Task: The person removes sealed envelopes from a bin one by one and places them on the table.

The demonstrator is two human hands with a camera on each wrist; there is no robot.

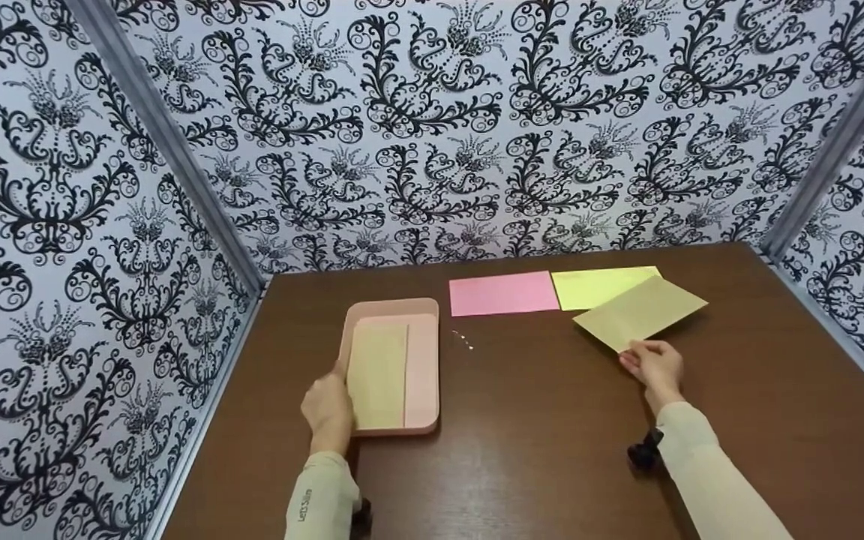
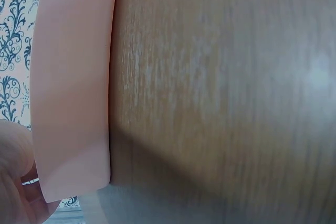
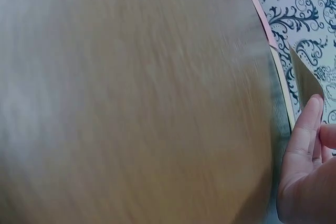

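Note:
My left hand (image 1: 328, 406) grips the left wall of a shallow pink tray (image 1: 424, 375) on the left part of the table. In the left wrist view, the hand (image 2: 18, 177) is at the tray's end (image 2: 73, 103). A flat tan paper (image 1: 378, 375) lies inside the tray, along its left side. My right hand (image 1: 653, 367) pinches another tan paper (image 1: 640, 311) by its near corner, tilted above the table. This raised paper covers part of a yellow paper (image 1: 589, 285). In the right wrist view, the held paper (image 3: 306, 80) shows nearly edge-on above the fingers.
A pink paper (image 1: 503, 293) lies flat beside the yellow one near the back of the brown table (image 1: 522, 450). Small shiny bits (image 1: 463, 340) show on the tabletop. Patterned black-and-white walls (image 1: 432, 135) stand behind and at both sides.

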